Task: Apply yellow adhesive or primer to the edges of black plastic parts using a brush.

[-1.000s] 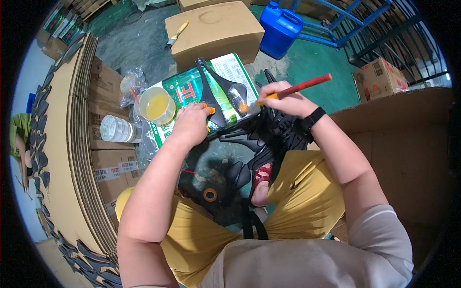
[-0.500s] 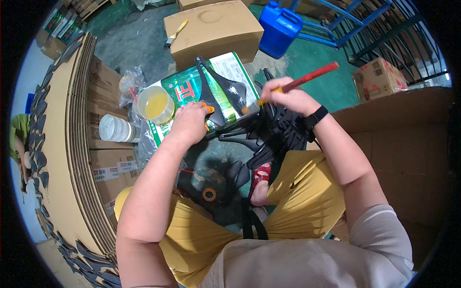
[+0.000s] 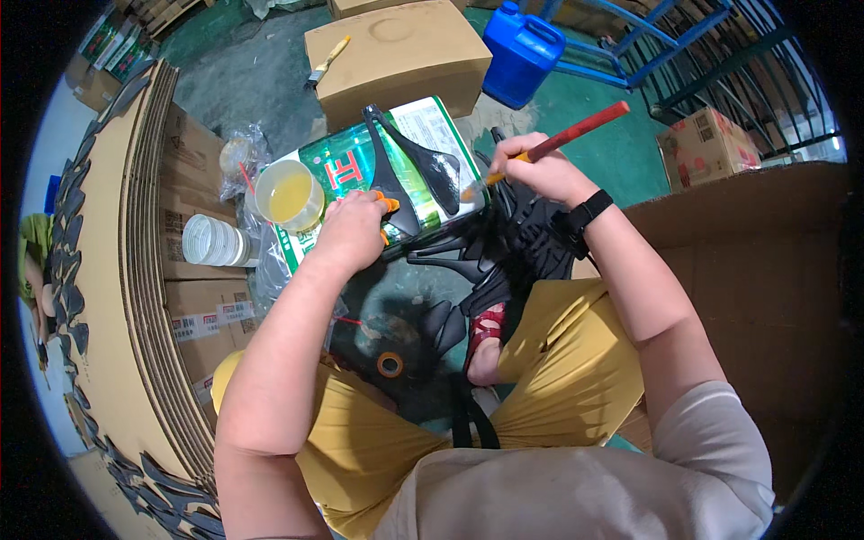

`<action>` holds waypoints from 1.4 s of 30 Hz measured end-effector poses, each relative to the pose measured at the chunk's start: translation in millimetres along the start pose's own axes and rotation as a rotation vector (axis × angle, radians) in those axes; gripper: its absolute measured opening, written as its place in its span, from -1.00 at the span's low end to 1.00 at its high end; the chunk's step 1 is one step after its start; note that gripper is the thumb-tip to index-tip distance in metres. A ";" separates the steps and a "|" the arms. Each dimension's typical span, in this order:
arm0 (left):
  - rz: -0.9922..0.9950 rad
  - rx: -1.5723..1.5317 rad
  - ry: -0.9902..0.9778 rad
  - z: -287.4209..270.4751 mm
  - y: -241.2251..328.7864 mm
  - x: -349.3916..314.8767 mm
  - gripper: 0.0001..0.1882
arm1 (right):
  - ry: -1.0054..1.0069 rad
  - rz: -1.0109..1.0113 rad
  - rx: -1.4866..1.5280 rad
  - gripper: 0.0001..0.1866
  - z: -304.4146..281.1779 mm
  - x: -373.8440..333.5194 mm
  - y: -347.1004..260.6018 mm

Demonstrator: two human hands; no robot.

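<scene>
My left hand (image 3: 353,232) is closed at the lower edge of a black V-shaped part (image 3: 385,175), with orange coverings at its fingertips. The part lies on a green and white printed can or box (image 3: 416,115). Its right limb looks wet and glossy. Between the closed fingers of my right hand (image 3: 540,171) is a paintbrush (image 3: 580,130) with a red handle, its bristles down by that limb's lower end. A translucent cup of yellow liquid (image 3: 292,196) stands left of the part, a thin red stick leaning at its rim.
Black parts (image 3: 531,234) are heaped by my right foot. Stacked clear cups (image 3: 214,241) lie at the left, near cardboard sheets (image 3: 148,270). Beyond stand a carton (image 3: 396,67) bearing another brush (image 3: 329,61) and a blue jerrycan (image 3: 522,56). A tape roll (image 3: 390,364) lies on the floor.
The brush has moved slightly, its bristles now a little lower and further right. The right limb's blotchy pale patch now looks smoother and shinier. My left hand stays in place.
</scene>
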State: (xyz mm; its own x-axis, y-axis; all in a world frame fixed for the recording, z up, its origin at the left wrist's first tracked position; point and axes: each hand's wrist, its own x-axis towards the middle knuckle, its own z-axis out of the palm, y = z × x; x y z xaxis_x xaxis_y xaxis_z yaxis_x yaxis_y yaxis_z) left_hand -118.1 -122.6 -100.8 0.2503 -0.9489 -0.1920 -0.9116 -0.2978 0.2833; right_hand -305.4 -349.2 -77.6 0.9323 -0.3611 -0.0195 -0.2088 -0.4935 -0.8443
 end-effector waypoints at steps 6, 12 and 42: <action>0.000 -0.018 -0.002 -1.4 1.6 -0.5 -0.61 | -0.062 -0.035 -0.114 -0.80 5.2 4.7 -5.7; -0.014 -0.009 -0.016 1.2 -0.3 1.3 -0.60 | 0.039 0.006 -0.023 -0.81 -1.5 12.6 -7.8; -0.092 -0.004 -0.129 -15.4 14.9 -5.9 -0.60 | 0.203 -0.130 -0.152 -0.78 31.3 40.7 -16.9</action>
State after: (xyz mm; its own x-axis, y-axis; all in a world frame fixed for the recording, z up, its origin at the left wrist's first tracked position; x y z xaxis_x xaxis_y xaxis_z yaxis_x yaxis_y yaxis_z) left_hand -128.1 -123.0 -80.9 0.2884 -0.8965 -0.3362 -0.8855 -0.3833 0.2625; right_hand -254.6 -330.8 -80.9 0.8790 -0.4308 0.2044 -0.1473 -0.6532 -0.7427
